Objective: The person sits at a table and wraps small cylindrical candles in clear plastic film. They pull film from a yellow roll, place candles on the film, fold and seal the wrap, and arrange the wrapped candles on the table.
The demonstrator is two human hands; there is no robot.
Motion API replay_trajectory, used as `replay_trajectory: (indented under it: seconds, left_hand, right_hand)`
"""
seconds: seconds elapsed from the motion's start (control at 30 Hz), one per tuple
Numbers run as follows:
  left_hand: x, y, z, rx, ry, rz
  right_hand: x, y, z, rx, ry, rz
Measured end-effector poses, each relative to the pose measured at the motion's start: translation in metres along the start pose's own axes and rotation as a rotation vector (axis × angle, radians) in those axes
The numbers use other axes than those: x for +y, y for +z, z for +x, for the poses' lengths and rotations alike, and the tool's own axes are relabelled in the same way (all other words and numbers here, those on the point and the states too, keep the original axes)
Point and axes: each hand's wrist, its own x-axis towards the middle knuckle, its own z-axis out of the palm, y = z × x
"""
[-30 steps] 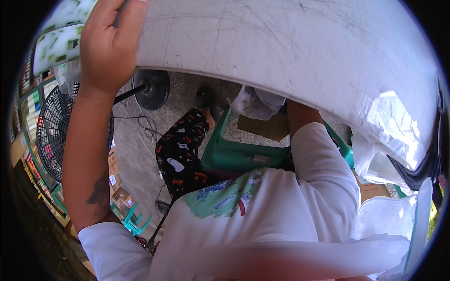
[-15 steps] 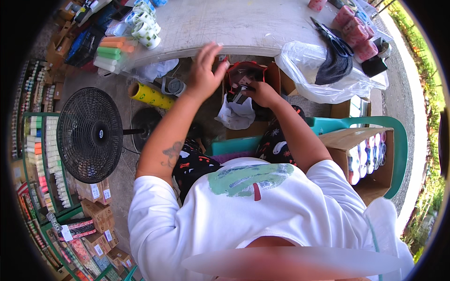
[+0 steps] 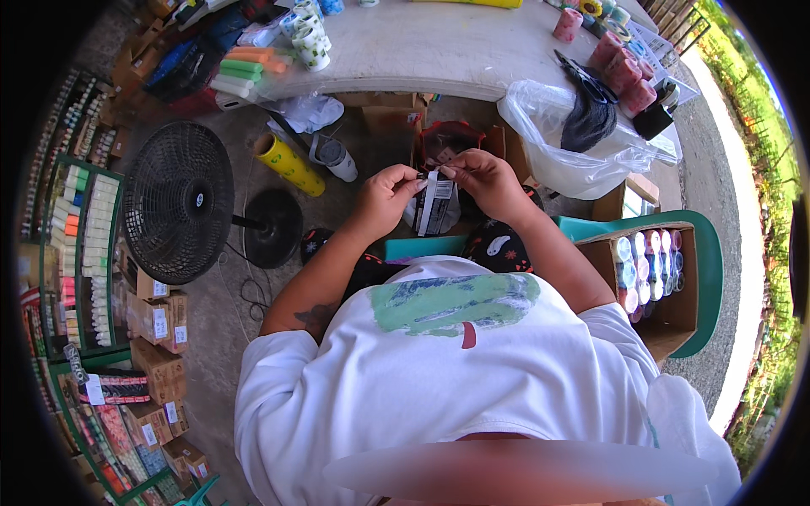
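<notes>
Both hands meet in front of the chest, below the bench (image 3: 439,59) edge. The left hand (image 3: 384,198) and right hand (image 3: 485,177) each pinch the top of 1 small dark packet (image 3: 436,207), fingers clamped, so it hangs upright for handling above the red-lined box (image 3: 447,139).

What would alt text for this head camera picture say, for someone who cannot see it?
Seen from above, a seated person's left hand and right hand together pinch a small black-and-white flat packet below a grey table's edge. A black floor fan stands to their left, a cardboard box of coloured rolls to their right.
</notes>
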Motion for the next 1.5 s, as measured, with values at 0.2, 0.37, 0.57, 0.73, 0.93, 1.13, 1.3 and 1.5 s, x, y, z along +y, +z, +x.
replay_trajectory:
  seconds: [0.2, 0.37, 0.57, 0.73, 0.93, 1.13, 1.3, 1.5]
  left_hand:
    - [0.022, 0.015, 0.008, 0.013, 0.076, -0.106]
    - [0.031, 0.015, 0.023, -0.011, 0.394, 0.339]
    - [0.048, 0.017, 0.023, -0.035, 0.541, 0.618]
    - [0.054, 0.023, 0.021, -0.013, 0.683, 0.723]
    - [0.035, 0.027, 0.024, 0.12, 0.431, 0.189]
    - [0.031, 0.031, 0.024, 0.063, 0.266, -0.161]
    - [0.048, 0.034, 0.017, 0.077, 0.092, -0.578]
    - [0.041, 0.019, 0.022, 0.169, 0.041, -0.821]
  right_hand:
    - [-0.01, -0.005, -0.004, 0.028, -0.115, -0.176]
    - [-0.016, -0.009, -0.006, 0.054, -0.183, -0.256]
    - [-0.002, -0.006, -0.007, 0.115, -0.214, -0.183]
    - [-0.004, -0.004, 0.0, 0.099, 0.117, 0.08]
    - [-0.007, -0.007, 0.009, 0.273, 0.158, 0.201]
    - [-0.015, 0.005, 0.008, 0.443, 0.068, 0.381]
    - [-0.018, 0.011, 0.002, 0.436, 0.064, 0.485]
    - [-0.021, 0.003, -0.001, 0.442, 0.036, 0.688]
